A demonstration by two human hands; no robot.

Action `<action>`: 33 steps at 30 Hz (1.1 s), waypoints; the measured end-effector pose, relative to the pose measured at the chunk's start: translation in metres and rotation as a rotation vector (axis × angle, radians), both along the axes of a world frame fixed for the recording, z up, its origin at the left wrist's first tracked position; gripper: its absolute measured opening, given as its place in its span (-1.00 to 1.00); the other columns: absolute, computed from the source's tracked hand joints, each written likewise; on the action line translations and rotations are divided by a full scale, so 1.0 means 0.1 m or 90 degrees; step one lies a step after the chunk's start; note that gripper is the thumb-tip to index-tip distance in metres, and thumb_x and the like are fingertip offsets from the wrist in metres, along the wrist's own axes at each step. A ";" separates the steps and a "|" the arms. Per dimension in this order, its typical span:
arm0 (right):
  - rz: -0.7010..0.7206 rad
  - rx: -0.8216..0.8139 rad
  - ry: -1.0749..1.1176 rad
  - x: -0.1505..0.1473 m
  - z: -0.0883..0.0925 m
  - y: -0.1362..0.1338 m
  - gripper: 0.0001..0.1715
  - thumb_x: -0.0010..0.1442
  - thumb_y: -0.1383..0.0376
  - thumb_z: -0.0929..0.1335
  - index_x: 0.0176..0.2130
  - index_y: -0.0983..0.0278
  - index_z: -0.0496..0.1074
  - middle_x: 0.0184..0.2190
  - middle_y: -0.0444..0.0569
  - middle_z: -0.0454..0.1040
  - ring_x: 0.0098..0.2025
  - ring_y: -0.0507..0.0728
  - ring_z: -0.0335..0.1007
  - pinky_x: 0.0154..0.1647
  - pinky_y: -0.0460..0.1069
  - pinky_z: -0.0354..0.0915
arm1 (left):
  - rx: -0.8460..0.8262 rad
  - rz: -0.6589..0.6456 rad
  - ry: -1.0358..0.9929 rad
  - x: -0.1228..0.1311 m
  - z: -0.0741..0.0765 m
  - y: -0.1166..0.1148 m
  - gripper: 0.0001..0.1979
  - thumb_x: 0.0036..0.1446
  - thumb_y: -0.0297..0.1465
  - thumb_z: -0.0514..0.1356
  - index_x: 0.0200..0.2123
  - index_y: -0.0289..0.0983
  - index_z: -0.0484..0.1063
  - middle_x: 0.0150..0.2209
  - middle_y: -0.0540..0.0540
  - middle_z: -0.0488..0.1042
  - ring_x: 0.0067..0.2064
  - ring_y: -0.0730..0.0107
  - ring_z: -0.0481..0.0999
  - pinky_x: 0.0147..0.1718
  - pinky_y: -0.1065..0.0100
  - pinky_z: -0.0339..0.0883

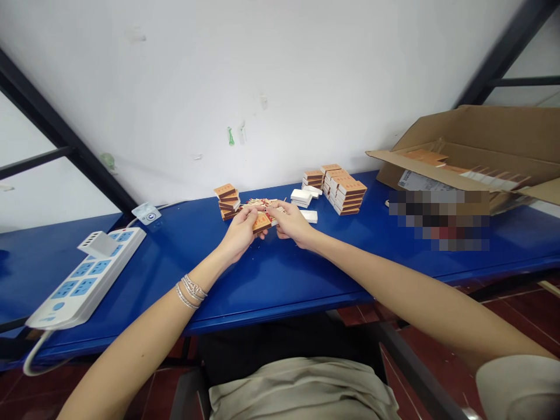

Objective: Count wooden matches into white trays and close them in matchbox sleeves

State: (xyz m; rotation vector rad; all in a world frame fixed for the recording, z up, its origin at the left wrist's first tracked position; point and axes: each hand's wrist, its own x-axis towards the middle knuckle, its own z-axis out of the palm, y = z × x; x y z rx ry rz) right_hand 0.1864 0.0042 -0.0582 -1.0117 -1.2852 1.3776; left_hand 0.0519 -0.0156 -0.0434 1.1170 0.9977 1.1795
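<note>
Pinching the matchbox (261, 224) above the counter (280, 280), your left hand (239, 233) aims its long axis toward your right hand (295, 223), whose grip is unclear. Loose matches (257, 202) lie just beyond both.

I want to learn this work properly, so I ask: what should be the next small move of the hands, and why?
Probably the right hand should straighten the red-tipped matches beside it, while the left hand holds the orange matchbox. The matches show close by the box's end, so uneven ones might catch or spill. What lies under them is hidden.
</note>
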 end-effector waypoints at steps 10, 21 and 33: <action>-0.003 0.011 0.004 -0.03 -0.03 -0.02 -0.81 0.25 0.22 0.31 -0.36 0.19 0.21 -0.72 -0.31 0.22 -0.78 -0.09 -0.03 -0.82 -0.19 -0.06 | 0.023 0.053 0.006 0.05 -0.11 0.06 -0.86 0.28 -0.47 0.04 -0.23 -0.34 0.39 -0.49 -0.03 0.45 -0.59 0.49 0.40 -0.65 0.48 0.26; -0.046 0.056 0.009 -0.07 -0.05 -0.03 -0.73 0.23 0.19 0.34 -0.41 0.18 0.17 -0.75 -0.34 0.17 -0.80 -0.08 -0.05 -0.83 -0.17 -0.06 | 0.125 0.084 0.122 0.04 -0.15 0.09 -0.85 0.27 -0.33 0.09 -0.27 -0.27 0.38 -0.57 0.04 0.36 -0.63 0.49 0.36 -0.71 0.50 0.21; -0.038 -0.033 0.100 -0.08 -0.01 -0.07 -0.80 0.21 0.25 0.33 -0.38 0.18 0.18 -0.75 -0.36 0.11 -0.79 -0.09 -0.11 -0.82 -0.19 -0.10 | 0.421 0.082 0.473 -0.14 -0.08 0.09 -0.76 0.24 -0.18 0.12 -0.33 -0.25 0.29 -0.39 -0.02 0.45 -0.35 0.38 0.48 -0.35 0.36 0.35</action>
